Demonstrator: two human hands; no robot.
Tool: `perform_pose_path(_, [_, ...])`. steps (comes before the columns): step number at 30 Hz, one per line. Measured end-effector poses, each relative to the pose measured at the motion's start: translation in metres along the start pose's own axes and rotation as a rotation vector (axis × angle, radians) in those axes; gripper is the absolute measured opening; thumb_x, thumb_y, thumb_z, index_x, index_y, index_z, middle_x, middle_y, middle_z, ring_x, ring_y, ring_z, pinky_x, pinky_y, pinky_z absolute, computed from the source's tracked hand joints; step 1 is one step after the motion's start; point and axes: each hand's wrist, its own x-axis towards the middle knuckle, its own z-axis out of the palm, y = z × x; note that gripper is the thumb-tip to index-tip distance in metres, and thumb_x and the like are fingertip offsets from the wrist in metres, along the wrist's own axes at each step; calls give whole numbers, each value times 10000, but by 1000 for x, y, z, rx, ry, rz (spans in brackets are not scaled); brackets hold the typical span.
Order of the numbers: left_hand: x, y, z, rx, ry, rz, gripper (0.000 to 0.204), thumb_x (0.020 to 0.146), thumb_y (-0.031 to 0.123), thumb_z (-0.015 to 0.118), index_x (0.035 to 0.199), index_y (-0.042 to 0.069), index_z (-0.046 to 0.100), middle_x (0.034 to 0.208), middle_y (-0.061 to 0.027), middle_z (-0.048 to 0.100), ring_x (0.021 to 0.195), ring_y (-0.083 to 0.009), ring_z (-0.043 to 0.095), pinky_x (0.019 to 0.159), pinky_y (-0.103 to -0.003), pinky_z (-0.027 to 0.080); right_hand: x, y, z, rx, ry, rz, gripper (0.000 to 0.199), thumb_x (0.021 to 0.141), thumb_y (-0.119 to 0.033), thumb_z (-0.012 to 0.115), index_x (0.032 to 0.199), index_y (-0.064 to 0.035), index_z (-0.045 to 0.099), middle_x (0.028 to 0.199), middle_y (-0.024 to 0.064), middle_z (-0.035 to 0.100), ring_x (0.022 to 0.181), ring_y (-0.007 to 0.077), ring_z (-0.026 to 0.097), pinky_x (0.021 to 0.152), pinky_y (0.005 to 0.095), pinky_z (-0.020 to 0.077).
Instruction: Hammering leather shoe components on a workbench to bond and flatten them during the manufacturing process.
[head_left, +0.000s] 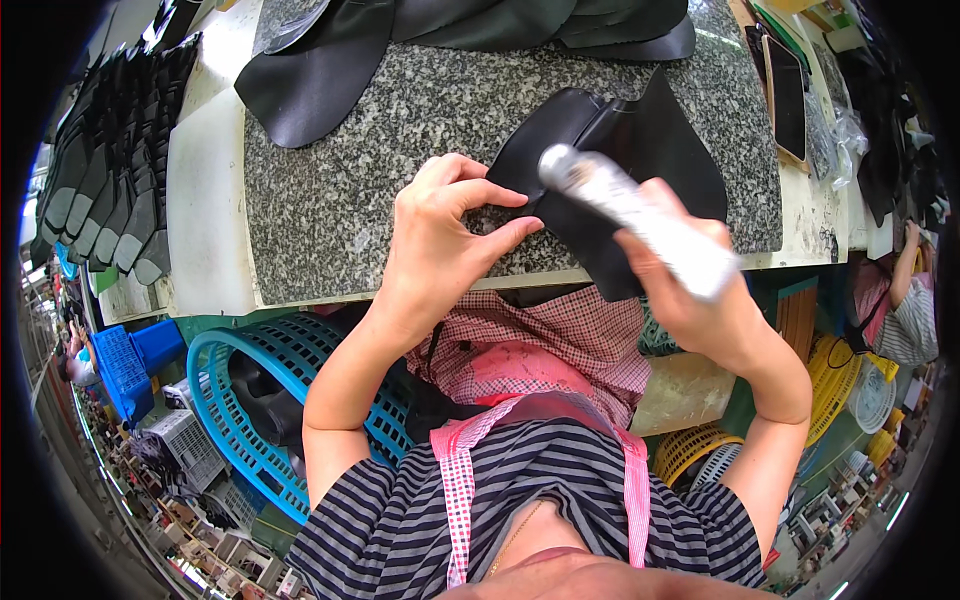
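A black leather piece (660,150) with a seam across it lies on the speckled stone slab (340,210), and its near corner hangs over the front edge. My left hand (440,220) pinches the left edge of this leather between thumb and forefinger. Above the leather, my right hand (690,285) is closed around a hammer (640,215) with a whitish handle. Motion blurs the hammer; its round metal end points to the upper left, near my left fingertips. Whether that end touches the leather I cannot tell.
More black leather pieces (480,22) lie along the slab's far side. A phone (787,100) rests at the right, beside clear plastic (850,145). Stacked black-and-grey pieces (120,170) hang at far left. Below the bench stand a blue basket (225,345) and a yellow basket (690,445).
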Motion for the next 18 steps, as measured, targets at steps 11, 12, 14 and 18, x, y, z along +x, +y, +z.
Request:
perform_pose_path(11, [3, -5, -3, 28, -47, 42, 383, 619, 152, 923, 925, 15, 737, 949, -84, 667, 763, -164, 642, 713, -281, 549, 7, 11, 6, 15, -210, 84, 221, 858, -42, 593, 1014, 1, 443, 735, 238, 611, 715, 430, 642, 616, 483, 504])
perform_pose_path(12, [2, -5, -4, 31, -44, 37, 383, 619, 152, 923, 925, 15, 737, 949, -84, 667, 763, -164, 642, 713, -281, 549, 9, 10, 5, -20, -131, 48, 227, 854, -44, 596, 1014, 2, 442, 732, 239, 611, 710, 431, 639, 617, 483, 505])
perform_pose_path(14, [2, -6, -8, 41, -74, 31, 408, 604, 150, 927, 930, 13, 723, 937, -79, 676, 762, -175, 652, 718, -283, 553, 9, 1, -5, -21, -64, 81, 246, 831, -34, 597, 1016, 7, 440, 733, 241, 611, 702, 430, 635, 622, 480, 509])
perform_pose_path(18, [3, -7, -8, 63, -97, 44, 416, 603, 141, 925, 934, 12, 708, 932, -79, 684, 785, -183, 669, 726, -286, 558, 1, 9, 17, -9, -179, 4, 218, 824, -26, 585, 993, 12, 453, 698, 230, 610, 682, 440, 638, 606, 494, 505])
